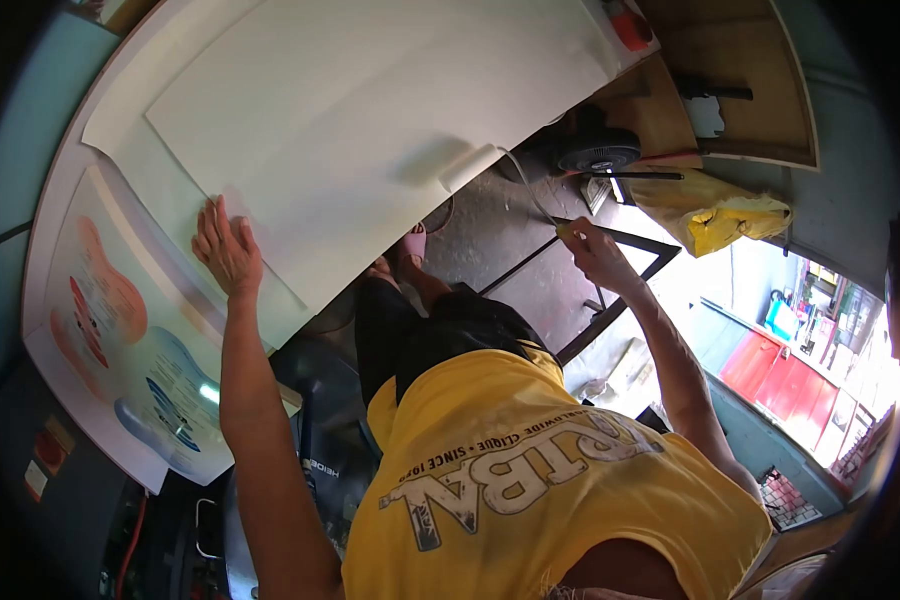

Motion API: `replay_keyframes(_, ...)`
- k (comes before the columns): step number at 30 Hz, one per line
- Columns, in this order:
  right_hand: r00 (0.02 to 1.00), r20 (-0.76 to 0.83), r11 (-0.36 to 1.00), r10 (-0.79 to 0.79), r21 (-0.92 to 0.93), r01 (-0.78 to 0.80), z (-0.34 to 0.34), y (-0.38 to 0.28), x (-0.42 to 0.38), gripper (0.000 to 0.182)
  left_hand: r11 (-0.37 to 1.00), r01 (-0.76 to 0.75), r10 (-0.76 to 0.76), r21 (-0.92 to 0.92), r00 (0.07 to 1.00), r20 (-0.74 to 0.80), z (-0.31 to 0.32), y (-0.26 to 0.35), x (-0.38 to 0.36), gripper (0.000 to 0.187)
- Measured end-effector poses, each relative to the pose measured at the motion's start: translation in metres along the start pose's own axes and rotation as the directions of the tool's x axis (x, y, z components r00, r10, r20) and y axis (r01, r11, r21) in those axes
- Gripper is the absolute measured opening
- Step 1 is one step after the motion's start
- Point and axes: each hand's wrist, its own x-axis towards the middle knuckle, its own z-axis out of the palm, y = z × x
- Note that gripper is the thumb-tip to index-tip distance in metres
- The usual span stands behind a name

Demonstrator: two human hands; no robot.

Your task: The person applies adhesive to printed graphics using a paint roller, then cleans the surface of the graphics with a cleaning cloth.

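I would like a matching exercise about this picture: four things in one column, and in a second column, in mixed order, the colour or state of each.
Things:
1. left hand
2. right hand
3. bag
4. large sheet

States:
A. white, spread over the table
B. yellow, crumpled, beside the fan
C. pinching a small yellow object
D. pressed flat, fingers spread, on the sheet's edge

Pairs: 1-D, 2-C, 3-B, 4-A

Left hand (226, 250) flat on white sheet (370, 120), fingers spread, near sheet's edge. Right hand (592, 248) off counter (60, 200), pinching small yellow object (565, 231) with thin cord (526, 185). Printed poster (120, 360) beside sheet.
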Motion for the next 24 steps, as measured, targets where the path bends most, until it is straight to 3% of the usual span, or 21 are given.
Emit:
replay_keyframes(1,0.996,-0.022,0.995,-0.092,-0.028,0.091,0.004,0.010,0.010,0.018,1.000,0.008,-0.008,-0.003,1.000,0.004,-0.001,0.000,-0.002,0.055)
replay_keyframes(2,0.925,-0.103,0.926,-0.367,-0.137,0.352,0.006,0.005,0.025,0.016,1.000,0.009,-0.009,-0.010,1.000,0.009,-0.001,0.001,-0.003,0.056)
replay_keyframes(3,0.773,-0.176,0.782,-0.609,-0.295,0.549,0.008,-0.001,0.040,0.014,1.000,0.008,-0.007,-0.015,1.000,0.013,-0.002,0.001,-0.002,0.057)
replay_keyframes(4,0.946,-0.136,0.955,-0.294,-0.006,0.296,0.001,-0.032,0.056,0.015,1.000,0.003,-0.003,-0.020,1.000,0.017,-0.002,0.001,-0.001,0.058)
replay_keyframes(5,0.999,0.005,0.967,0.035,0.254,-0.035,-0.002,-0.058,0.072,0.016,1.000,0.010,-0.009,-0.014,1.000,0.024,-0.003,0.000,-0.001,0.058)
replay_keyframes(6,0.987,-0.107,0.975,-0.121,0.176,0.138,0.005,-0.068,0.090,0.019,1.000,0.017,-0.017,-0.009,0.999,0.030,-0.002,0.000,-0.001,0.058)
replay_keyframes(8,0.852,-0.283,0.892,-0.441,-0.037,0.450,0.016,-0.088,0.122,0.024,1.000,0.023,-0.023,-0.006,0.999,0.031,0.000,0.001,0.000,0.058)
replay_keyframes(11,0.943,-0.218,0.963,-0.250,0.043,0.266,0.023,-0.116,0.139,0.030,1.000,0.011,-0.011,-0.016,1.000,0.027,-0.002,0.000,0.000,0.059)
replay_keyframes(14,0.920,-0.236,0.946,-0.313,0.009,0.325,0.035,-0.126,0.146,0.033,0.999,0.005,-0.004,-0.034,0.999,0.033,-0.005,0.000,0.000,0.059)
replay_keyframes(17,0.932,-0.230,0.958,-0.281,-0.005,0.288,0.045,-0.132,0.148,0.032,0.999,0.005,-0.004,-0.039,1.000,0.025,-0.004,-0.001,0.000,0.057)
replay_keyframes(20,0.915,-0.253,0.948,-0.316,-0.133,0.290,0.048,-0.136,0.145,0.028,0.998,-0.042,0.040,-0.044,0.999,-0.028,-0.004,-0.004,0.000,0.059)
replay_keyframes(21,0.920,-0.259,0.956,-0.295,-0.082,0.283,0.048,-0.135,0.137,0.025,0.999,-0.032,0.032,-0.037,0.999,-0.016,-0.003,-0.003,-0.002,0.059)
replay_keyframes(24,0.873,-0.235,0.902,-0.428,-0.179,0.394,0.053,-0.105,0.103,0.020,1.000,-0.006,0.006,-0.022,1.000,-0.001,-0.001,-0.005,-0.001,0.059)
